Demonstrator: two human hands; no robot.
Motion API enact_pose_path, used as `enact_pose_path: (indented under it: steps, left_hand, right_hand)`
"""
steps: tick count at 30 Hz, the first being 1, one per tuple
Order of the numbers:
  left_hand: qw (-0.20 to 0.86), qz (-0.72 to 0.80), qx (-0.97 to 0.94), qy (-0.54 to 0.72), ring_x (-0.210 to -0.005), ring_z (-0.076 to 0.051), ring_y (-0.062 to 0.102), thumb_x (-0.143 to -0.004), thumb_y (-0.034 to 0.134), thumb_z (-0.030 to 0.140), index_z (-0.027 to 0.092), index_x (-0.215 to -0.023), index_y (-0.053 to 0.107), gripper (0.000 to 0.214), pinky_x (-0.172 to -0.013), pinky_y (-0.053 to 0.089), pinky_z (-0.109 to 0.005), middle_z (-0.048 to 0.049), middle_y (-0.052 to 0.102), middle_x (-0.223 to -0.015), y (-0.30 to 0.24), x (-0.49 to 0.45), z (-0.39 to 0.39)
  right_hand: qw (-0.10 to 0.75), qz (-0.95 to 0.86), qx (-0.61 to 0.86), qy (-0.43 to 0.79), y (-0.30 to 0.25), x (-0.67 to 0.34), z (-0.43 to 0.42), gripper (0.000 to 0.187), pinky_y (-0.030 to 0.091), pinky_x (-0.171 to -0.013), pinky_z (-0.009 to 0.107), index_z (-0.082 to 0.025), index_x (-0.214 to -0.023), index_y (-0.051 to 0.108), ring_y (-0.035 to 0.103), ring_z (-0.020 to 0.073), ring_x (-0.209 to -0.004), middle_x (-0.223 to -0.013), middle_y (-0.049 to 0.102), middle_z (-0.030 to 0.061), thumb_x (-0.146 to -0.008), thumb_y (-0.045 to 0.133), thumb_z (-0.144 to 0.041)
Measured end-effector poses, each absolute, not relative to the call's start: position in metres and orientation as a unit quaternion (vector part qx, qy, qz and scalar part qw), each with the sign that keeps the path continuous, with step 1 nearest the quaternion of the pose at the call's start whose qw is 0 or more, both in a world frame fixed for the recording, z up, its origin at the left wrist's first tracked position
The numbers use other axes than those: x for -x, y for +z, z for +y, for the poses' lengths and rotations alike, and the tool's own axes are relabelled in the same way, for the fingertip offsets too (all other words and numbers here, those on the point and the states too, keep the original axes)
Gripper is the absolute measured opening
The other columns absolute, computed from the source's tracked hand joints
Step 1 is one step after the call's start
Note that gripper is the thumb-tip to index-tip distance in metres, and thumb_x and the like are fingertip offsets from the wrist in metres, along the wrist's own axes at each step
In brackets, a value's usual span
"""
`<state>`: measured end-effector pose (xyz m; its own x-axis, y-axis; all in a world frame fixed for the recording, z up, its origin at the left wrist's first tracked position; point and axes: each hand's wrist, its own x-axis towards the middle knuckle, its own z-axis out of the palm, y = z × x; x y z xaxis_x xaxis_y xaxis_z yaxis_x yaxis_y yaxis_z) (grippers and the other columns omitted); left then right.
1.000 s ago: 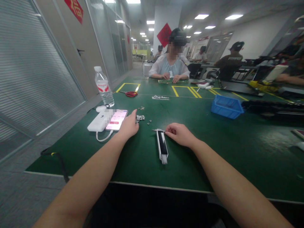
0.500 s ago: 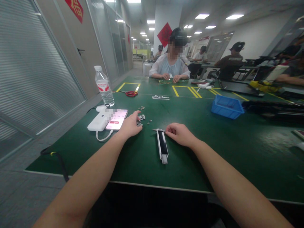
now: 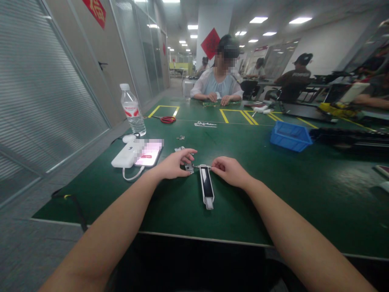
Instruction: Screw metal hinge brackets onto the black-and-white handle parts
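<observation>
Water bottle [image 3: 133,111]: upright on the left of the green table [image 3: 243,219], cap on
Phone [image 3: 148,159]: beside the white power bank [image 3: 121,157], upper screen pixelated
Left hand [image 3: 174,165]: thumb and fingers spread well apart around a metal plate [image 3: 189,168]; from here I can't tell whether it grips it
Second plate [image 3: 178,149]: partly hidden behind those fingers
Slim device [image 3: 207,184]: flat between both hands, dark-faced, white-edged
Thin rod [image 3: 197,166]: across the device's far end, its right tip lost in fingers
Right hand [image 3: 229,170]: thumb and forefinger pinched on that rod, other fingers curled in
Blue bin [image 3: 290,138]: out to the right, inside hard to see
</observation>
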<state>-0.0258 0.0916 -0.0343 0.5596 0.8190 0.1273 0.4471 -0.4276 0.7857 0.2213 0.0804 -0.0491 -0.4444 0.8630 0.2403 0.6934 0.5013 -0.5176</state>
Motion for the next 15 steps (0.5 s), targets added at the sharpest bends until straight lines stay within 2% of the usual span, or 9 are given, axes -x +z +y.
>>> enact_pose_path:
  steps: [15]
  left_hand:
    - [0.379,0.39,-0.802,0.247,-0.105,-0.021,0.058,-0.062,0.069,0.009,0.017,-0.125,0.053,0.065,-0.09,0.049,-0.039,-0.0111,0.057,-0.116,-0.0308,0.026,0.0911]
  right_hand:
    - [0.231,-0.835,0.469,0.174,-0.046,-0.2206,0.0779,0.007,0.036,-0.059,0.025,-0.017,-0.079,0.061,0.047,0.0118,-0.062,-0.069,0.055,0.0006,-0.083,0.057,-0.02]
